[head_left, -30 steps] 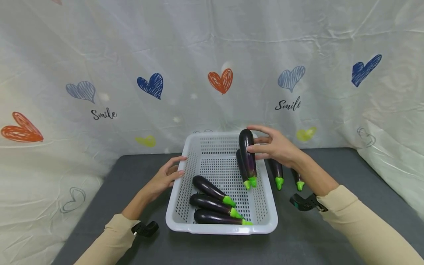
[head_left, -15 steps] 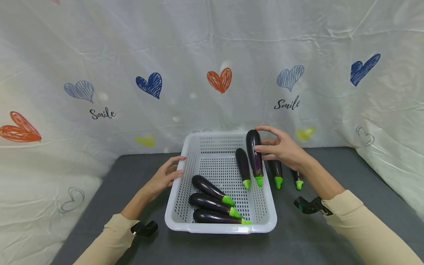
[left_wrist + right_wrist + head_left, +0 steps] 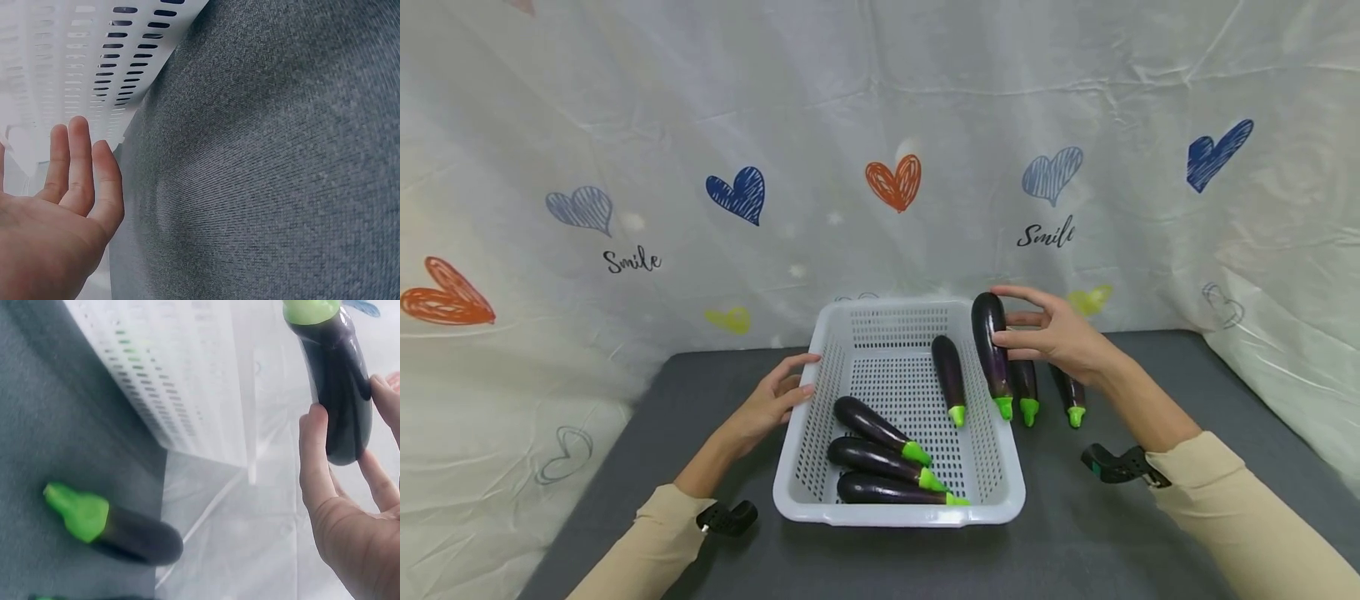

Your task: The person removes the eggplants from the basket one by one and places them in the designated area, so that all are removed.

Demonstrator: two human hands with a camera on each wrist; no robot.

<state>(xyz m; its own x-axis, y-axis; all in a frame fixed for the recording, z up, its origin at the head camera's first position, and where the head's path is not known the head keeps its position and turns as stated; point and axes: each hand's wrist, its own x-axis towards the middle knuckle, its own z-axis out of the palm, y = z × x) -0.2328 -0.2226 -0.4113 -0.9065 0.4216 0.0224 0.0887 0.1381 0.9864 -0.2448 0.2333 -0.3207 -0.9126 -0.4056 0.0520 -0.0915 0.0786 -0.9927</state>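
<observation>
My right hand (image 3: pixel 1060 337) pinches a glossy dark eggplant (image 3: pixel 989 342) between thumb and fingers, its green stem end hanging down. In the head view this eggplant overlaps the right rim of a white perforated plastic basket (image 3: pixel 917 517); the right wrist view has the held eggplant (image 3: pixel 344 387) raised beside the basket wall (image 3: pixel 181 356). At the basket's left rim rests my left hand (image 3: pixel 771 404), with loosely bent fingers (image 3: pixel 80 162) near the outer wall. Inside the basket one eggplant (image 3: pixel 948 371) lies toward the right, and three more, including the middle eggplant (image 3: pixel 872 458), lie at the front.
On the dark grey table (image 3: pixel 1075 533), right of the basket, lie an eggplant (image 3: pixel 1026 383) partly covered by the held one and another eggplant (image 3: pixel 1071 396) under the right hand's wrist side. A white curtain (image 3: pixel 820 125) printed with hearts hangs along the back edge.
My right hand has carried the held eggplant rightward, from above the basket's inside to its right rim, away from the eggplant lying there. The left hand stays at the left rim.
</observation>
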